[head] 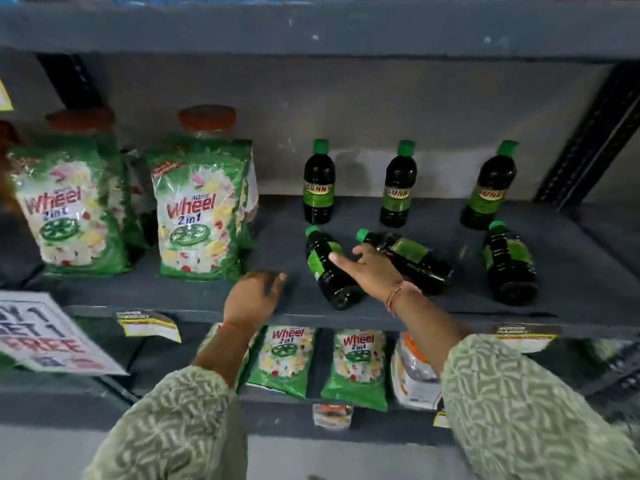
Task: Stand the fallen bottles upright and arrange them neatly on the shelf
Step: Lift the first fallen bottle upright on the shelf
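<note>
1. Grey shelf [398, 315]: carries all the bottles on its right half; two Wheel detergent packs [199, 216] stand at left.
2. Three upright bottles [318, 188] w/ green caps, in a row along the back edge.
3. Three fallen bottles: left one [329, 271] & right one [509, 265] lie front-to-back, caps toward the back edge; middle one [412, 259] lies diagonal, cap toward back-left, base toward front-right.
4. Right hand [372, 270]: fingers apart, empty, lying over the left & middle fallen bottles near the front edge.
5. Left hand [254, 297]: at the front edge, fingers loosely spread, holding nothing.
</note>
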{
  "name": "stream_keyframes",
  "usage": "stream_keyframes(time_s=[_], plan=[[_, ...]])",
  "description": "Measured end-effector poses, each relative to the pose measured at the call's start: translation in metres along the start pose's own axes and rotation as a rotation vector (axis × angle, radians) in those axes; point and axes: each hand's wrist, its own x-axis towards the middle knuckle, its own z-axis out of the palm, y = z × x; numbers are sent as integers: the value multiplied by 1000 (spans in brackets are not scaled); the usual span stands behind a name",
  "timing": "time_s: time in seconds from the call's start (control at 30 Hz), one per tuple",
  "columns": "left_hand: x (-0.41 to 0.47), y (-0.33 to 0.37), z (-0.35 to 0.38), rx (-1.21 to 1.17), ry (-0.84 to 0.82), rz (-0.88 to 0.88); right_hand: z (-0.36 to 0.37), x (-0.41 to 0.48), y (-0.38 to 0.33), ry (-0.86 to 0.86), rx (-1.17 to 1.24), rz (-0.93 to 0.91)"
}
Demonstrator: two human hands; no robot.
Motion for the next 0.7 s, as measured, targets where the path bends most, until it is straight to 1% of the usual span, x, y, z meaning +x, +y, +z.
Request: stream_keyframes(time_s=[0.03,0.1,0.17,0.23,0.33,0.43,0.53,0.57,0.7], plan=[[3,-6,3,20,-48,15,5,5,-5,-23,6,64],[8,-17,14,82,-101,58,14,17,-10,-64,-87,177],[7,-24,25,124,-82,83,19,27,-13,-87,-200,239],[9,-27,32,197,-40,101,23,38,-14,-94,-178,256],[12,-30,37,242,-40,94,26,40,-11,-48,6,217],[14,-31,40,244,-33,96,31,43,-6,96,154,139],[13,-32,41,254,-20,106,37,50,1,328,171,-28],[12,-33,42,263,-22,105,39,52,4,382,175,-74],[12,-32,42,296,-30,102,46,49,11,490,254,-178]])
